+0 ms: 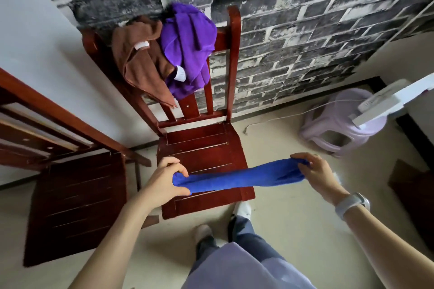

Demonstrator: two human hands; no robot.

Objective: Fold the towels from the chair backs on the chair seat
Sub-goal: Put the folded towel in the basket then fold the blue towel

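A blue towel [242, 177] is stretched level between my two hands, just above the front half of the red wooden chair seat [199, 145]. My left hand [164, 180] pinches its left end and my right hand [314, 171] pinches its right end. Over the chair back [232, 58] hang a brown towel [143, 68] on the left and a purple towel [187, 47] on the right, both crumpled, each with a white label.
A second red wooden chair [75, 202] stands close on the left. A lilac plastic stool [338, 124] with a white device [387, 98] and its cord sits at the right by the brick-pattern wall. My feet are on the floor right before the seat.
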